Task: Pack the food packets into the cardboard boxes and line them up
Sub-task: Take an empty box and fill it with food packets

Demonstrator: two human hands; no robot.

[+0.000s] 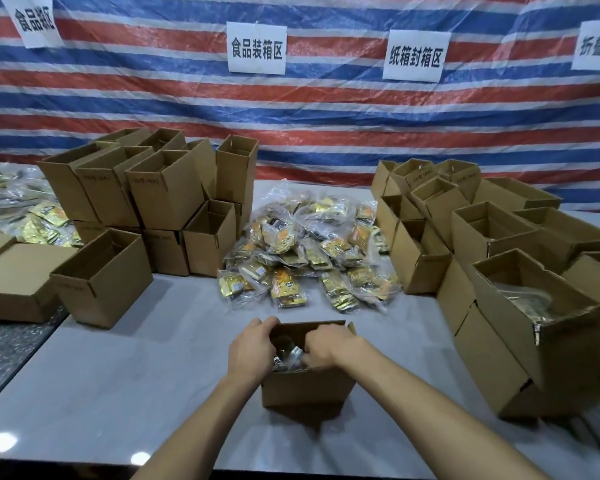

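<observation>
Both hands are at one open cardboard box (pixel 309 388) near the table's (pixel 118 375) front edge. The left hand (pixel 253 344) grips its left rim with fingers curled over. The right hand (pixel 326 348) reaches inside among food packets (pixel 288 358), its grasp hidden. Farther off lies a packet pile (pixel 309 251), between box stacks (pixel 167 195).

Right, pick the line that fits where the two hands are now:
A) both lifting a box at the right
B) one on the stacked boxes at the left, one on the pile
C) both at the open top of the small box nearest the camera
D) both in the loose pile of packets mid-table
C: the left hand grips the left rim of the small box, and the right hand reaches inside among the packets.
</observation>
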